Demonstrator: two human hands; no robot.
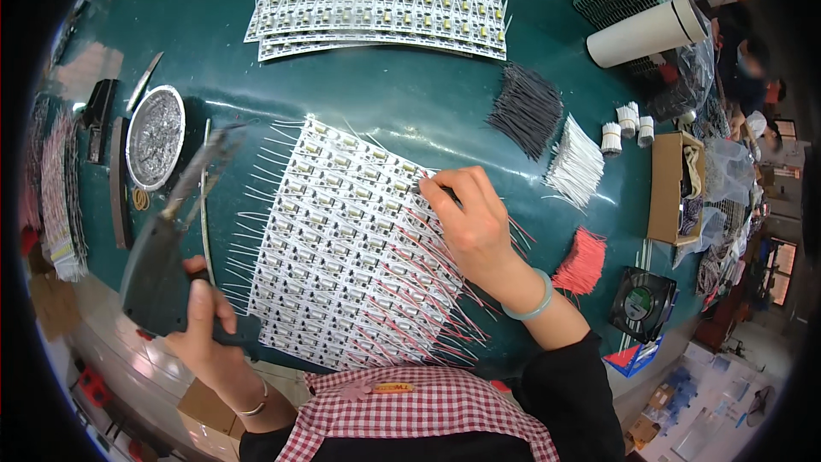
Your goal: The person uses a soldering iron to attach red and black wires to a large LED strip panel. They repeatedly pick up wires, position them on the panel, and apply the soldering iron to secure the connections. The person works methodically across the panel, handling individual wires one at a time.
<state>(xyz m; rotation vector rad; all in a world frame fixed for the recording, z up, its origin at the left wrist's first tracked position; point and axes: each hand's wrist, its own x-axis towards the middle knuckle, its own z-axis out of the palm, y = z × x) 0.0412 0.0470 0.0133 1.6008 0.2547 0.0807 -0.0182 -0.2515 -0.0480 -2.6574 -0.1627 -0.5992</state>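
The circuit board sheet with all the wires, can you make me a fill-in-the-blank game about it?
1. The right hand presses on the circuit board sheet and wears a pale green ____ on its wrist.
2. The left hand holds a dark soldering ____.
3. The loose wire bundle nearest the right wrist is ____.
4. The round metal dish lies to the sheet's ____.

Missing words: bracelet; gun; red; left

A white panel of small circuit boards (342,248) lies flat on the green table, fringed with red and white wires.
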